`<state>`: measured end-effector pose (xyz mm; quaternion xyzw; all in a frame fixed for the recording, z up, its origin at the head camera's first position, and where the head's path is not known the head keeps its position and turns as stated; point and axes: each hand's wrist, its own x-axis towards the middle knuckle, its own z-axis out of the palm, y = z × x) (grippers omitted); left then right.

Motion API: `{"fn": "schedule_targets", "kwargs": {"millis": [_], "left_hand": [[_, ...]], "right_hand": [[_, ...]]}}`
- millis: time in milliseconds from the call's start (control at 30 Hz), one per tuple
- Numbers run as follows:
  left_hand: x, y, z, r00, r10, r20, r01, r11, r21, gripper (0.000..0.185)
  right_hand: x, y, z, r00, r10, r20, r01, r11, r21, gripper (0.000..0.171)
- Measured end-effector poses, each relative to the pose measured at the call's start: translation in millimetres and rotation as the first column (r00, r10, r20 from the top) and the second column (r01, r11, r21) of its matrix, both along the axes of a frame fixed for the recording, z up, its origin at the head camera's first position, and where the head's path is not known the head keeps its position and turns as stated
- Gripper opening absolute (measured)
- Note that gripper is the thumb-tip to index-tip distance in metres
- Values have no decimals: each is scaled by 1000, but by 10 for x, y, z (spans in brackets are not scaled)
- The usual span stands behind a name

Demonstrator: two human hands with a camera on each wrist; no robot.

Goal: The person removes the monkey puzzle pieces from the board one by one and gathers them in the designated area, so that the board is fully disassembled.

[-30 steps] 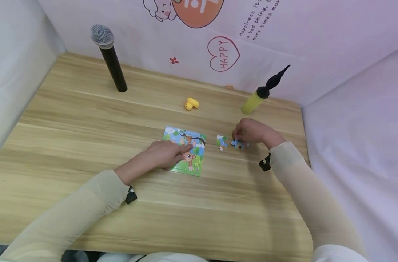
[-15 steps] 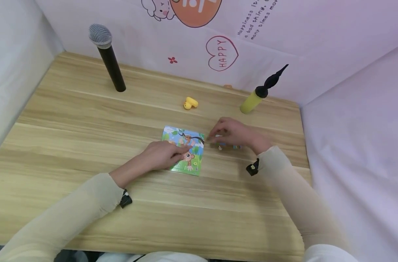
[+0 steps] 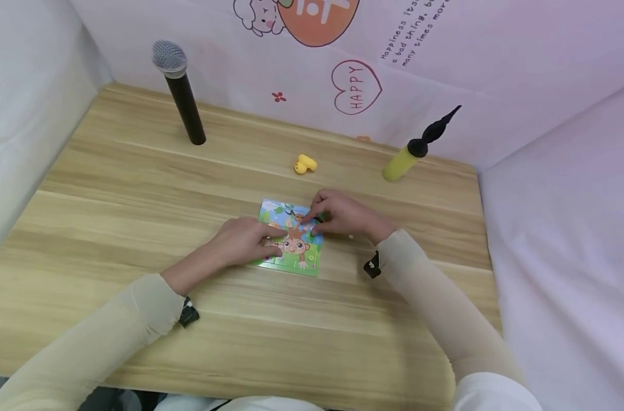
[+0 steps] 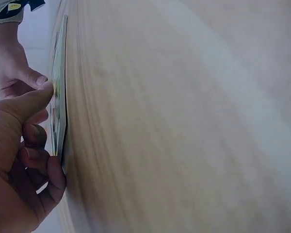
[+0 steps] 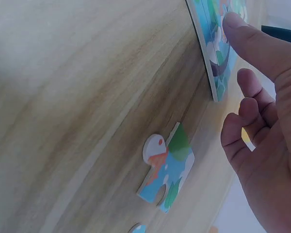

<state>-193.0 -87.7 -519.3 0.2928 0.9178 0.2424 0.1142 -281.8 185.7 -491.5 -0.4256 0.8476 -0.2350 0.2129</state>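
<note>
A picture puzzle [image 3: 291, 268] with a cartoon monkey lies flat on the wooden table. My left hand [image 3: 242, 240] rests on its left part, thumb and forefinger extended on the surface; in the left wrist view the other fingers bend by the puzzle's edge. Over the upper right part, my right hand [image 3: 345, 216] has thumb and forefinger close together at a brown puzzle piece [image 3: 295, 233], whose edge the fingertips partly hide. The right wrist view shows a loose puzzle piece [image 5: 172, 162] in blue, green and white below that hand, and the tip of another piece [image 5: 138, 229].
Behind the puzzle lies a small yellow toy duck [image 3: 304, 164]. A microphone [image 3: 186, 105] stands upright at the back left. At the back right is a yellow hand pump [image 3: 401, 162] with a black tip. White cloth walls enclose the table.
My right hand has moved left from the loose pieces onto the puzzle. My left hand has drawn slightly left, uncovering the monkey's brown body.
</note>
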Motion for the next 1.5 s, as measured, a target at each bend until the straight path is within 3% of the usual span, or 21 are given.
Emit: {"fn": "schedule_targets", "kwargs": {"millis": [333,533,867,1067,1300,1500], "left_hand": [[-55,75,-9,996,-85,-41,82,993,-81,40],[-64,103,-3,998,-65,-23,63,995,-79,39],[-105,154,12,999,17,52,-12,996,-89,40],[-115,135,-15,998,32,59,-27,997,-74,41],[-93,96,-76,998,48,39,-46,999,-28,41],[-88,63,-113,998,59,16,-59,998,-1,41]], "right_hand": [[23,-32,-10,999,34,-18,-33,999,43,35],[28,-55,15,998,46,-50,-43,998,54,30],[36,-62,27,1000,0,7,0,999,33,23],[25,-67,45,998,-55,9,54,998,15,8],[23,43,279,997,-80,9,80,997,-8,3],[76,464,553,991,-132,-22,133,991,28,4]]}}
